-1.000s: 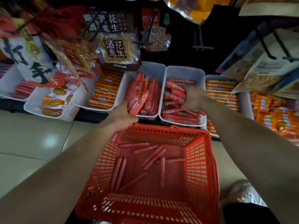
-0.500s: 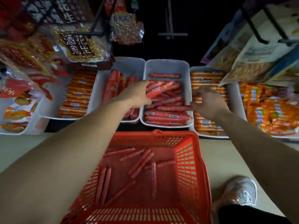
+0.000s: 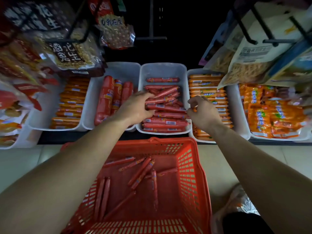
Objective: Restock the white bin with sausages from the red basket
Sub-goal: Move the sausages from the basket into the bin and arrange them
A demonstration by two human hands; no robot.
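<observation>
Reaching into the white bin (image 3: 162, 70), left hand (image 3: 135, 107) is gripping a bunch of red sausages (image 3: 162, 98), fingers curled round their left ends, laying them on the pile (image 3: 166, 122) filling the bin. Right hand (image 3: 203, 112) is hovering at the bin's right rim, fingers loosely curled, thumb and forefinger nearly pinched; can't tell if touching a sausage end. Red basket (image 3: 194, 166) is sitting on the floor below the bin, holding loose sausages (image 3: 141, 173) scattered on its bottom. Orange packs (image 3: 206, 85) are lying in the next bin to the right
</observation>
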